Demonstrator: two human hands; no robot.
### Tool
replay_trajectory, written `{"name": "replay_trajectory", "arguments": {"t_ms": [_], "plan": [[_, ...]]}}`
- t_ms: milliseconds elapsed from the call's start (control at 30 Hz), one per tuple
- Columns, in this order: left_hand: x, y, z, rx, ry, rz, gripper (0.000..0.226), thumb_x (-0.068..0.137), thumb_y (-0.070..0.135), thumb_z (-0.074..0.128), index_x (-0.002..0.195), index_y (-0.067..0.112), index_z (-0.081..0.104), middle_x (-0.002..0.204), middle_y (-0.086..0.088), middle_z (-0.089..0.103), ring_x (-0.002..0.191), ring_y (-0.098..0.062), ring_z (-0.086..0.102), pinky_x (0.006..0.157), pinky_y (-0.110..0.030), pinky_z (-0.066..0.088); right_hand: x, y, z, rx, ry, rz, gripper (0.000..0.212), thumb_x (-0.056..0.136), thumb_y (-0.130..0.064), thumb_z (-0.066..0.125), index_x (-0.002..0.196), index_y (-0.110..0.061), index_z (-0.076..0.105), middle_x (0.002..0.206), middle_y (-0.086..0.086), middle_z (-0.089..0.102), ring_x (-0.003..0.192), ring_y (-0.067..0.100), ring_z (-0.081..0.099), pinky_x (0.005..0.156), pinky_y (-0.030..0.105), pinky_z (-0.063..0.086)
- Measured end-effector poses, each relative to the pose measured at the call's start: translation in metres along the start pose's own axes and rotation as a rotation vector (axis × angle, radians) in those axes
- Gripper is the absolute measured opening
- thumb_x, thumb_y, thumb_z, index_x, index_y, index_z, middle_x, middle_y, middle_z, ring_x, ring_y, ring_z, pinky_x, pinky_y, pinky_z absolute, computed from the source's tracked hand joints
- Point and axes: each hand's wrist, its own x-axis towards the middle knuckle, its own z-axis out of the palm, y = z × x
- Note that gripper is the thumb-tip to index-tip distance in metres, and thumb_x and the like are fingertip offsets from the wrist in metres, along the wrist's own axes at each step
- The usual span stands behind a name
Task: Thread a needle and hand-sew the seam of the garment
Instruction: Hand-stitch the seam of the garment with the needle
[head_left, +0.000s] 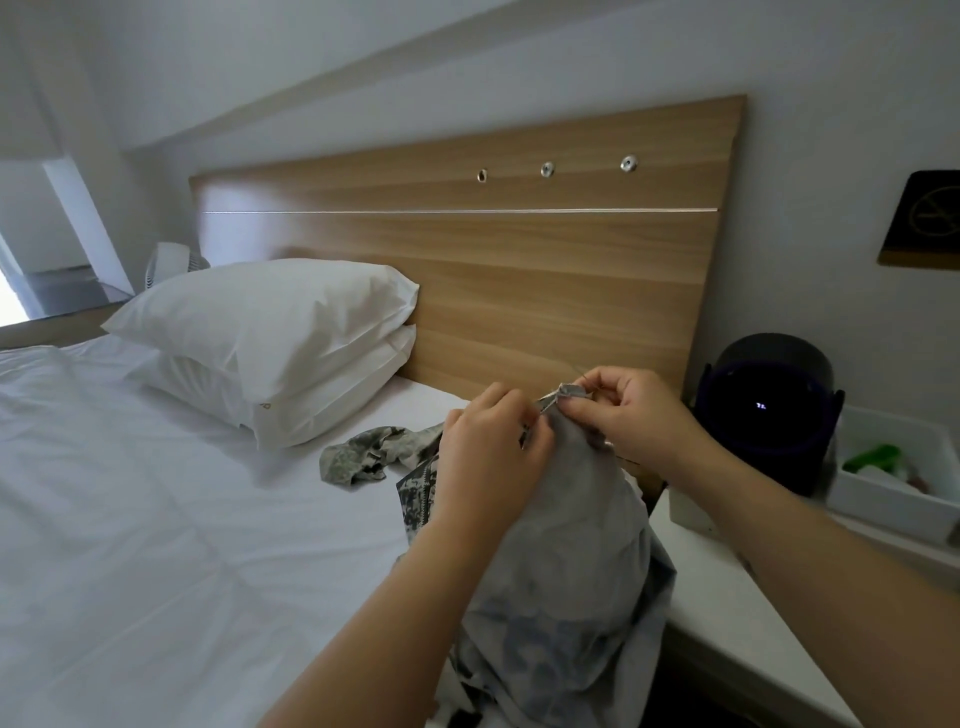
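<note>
While lifting the seam off the bed, pinching it from both sides

Where the cloth peaks, pinches the raised fold of the garment (566, 519) with the left hand (493, 441), fingers curled onto the fabric just below the top, likely to keep the seam taut and steady for a stitch. Pinches the very tip of the same fold with the right hand (631, 410), thumb and fingertips pressed together there, probably also on the needle, though too thin to tell for certain; thin dark strand, seemingly thread (575, 371), rising from those fingers. Holds the grey cloth high and close between both hands, presumably for a clear look at the stitch line; lets the rest hang toward the lap, with a camouflage-patterned part trailing onto the bed (156, 493). Beyond, white sheet and two stacked pillows (270, 322) against a wooden headboard (519, 270); to the right, a white nightstand (727, 597) with a dark round device (769, 415) and a white tray (893, 499) holding something green
</note>
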Motion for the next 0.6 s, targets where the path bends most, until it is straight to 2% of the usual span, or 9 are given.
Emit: {"name": "replay_trajectory", "arguments": {"t_ms": [100,167,267,367,467,533,600], "plan": [[-0.003,-0.006,-0.005,-0.175,-0.088,-0.047,0.013,0.083,0.014,0.07,0.071,0.012,0.067,0.072,0.008,0.061,0.067,-0.007,0.059,0.067,-0.025,0.049,0.001,-0.004,-0.01,-0.091,-0.1,0.002,0.013,0.084,-0.025,0.071,0.085,-0.013,0.068,0.043,-0.015,0.044,0.041,-0.002,0.038,0.044,0.011,0.035],[-0.004,-0.009,-0.009,-0.305,-0.197,-0.181,0.014,0.083,0.019,0.071,0.07,0.016,0.068,0.066,0.011,0.065,0.063,0.001,0.059,0.062,-0.015,0.047,0.0,-0.007,-0.016,-0.124,-0.168,0.024,0.018,0.083,-0.031,0.071,0.086,-0.014,0.069,0.046,-0.014,0.045,0.042,-0.002,0.039,0.045,0.009,0.035],[-0.002,-0.016,-0.016,-0.467,-0.29,-0.351,0.013,0.083,0.02,0.074,0.073,0.014,0.069,0.065,0.006,0.068,0.058,0.0,0.059,0.058,-0.017,0.049,-0.002,-0.01,-0.022,-0.124,-0.235,0.059,0.022,0.083,-0.034,0.07,0.085,-0.012,0.068,0.05,-0.01,0.048,0.043,-0.003,0.043,0.044,0.009,0.037],[0.001,-0.019,-0.02,-0.581,-0.313,-0.42,0.012,0.082,0.016,0.075,0.073,0.015,0.066,0.063,0.01,0.066,0.058,0.0,0.059,0.055,-0.014,0.046,-0.003,-0.014,-0.023,-0.171,-0.268,0.046,0.024,0.085,-0.036,0.067,0.084,-0.012,0.067,0.049,-0.013,0.05,0.042,-0.003,0.042,0.043,0.008,0.035],[0.003,-0.02,-0.025,-0.666,-0.383,-0.45,0.008,0.084,0.014,0.071,0.091,0.017,0.067,0.072,0.007,0.067,0.068,-0.006,0.061,0.064,-0.019,0.049,-0.007,-0.016,-0.023,-0.151,-0.289,0.039,0.022,0.088,-0.034,0.064,0.084,-0.012,0.067,0.05,-0.015,0.053,0.043,-0.003,0.044,0.044,0.007,0.034],[0.004,-0.021,-0.03,-0.654,-0.481,-0.458,0.02,0.088,0.015,0.067,0.109,0.016,0.068,0.081,0.004,0.069,0.077,-0.012,0.064,0.076,-0.025,0.053,-0.01,-0.019,-0.022,-0.119,-0.304,0.04,0.022,0.089,-0.032,0.063,0.082,-0.012,0.066,0.051,-0.015,0.052,0.043,-0.003,0.043,0.045,0.008,0.034],[0.006,-0.021,-0.038,-0.613,-0.579,-0.444,0.019,0.092,0.016,0.063,0.109,0.015,0.07,0.093,-0.001,0.074,0.09,-0.02,0.069,0.087,-0.034,0.053,-0.013,-0.022,-0.02,-0.079,-0.324,0.027,0.019,0.089,-0.029,0.062,0.079,-0.014,0.064,0.054,-0.015,0.055,0.046,-0.003,0.045,0.048,0.01,0.037]]}}
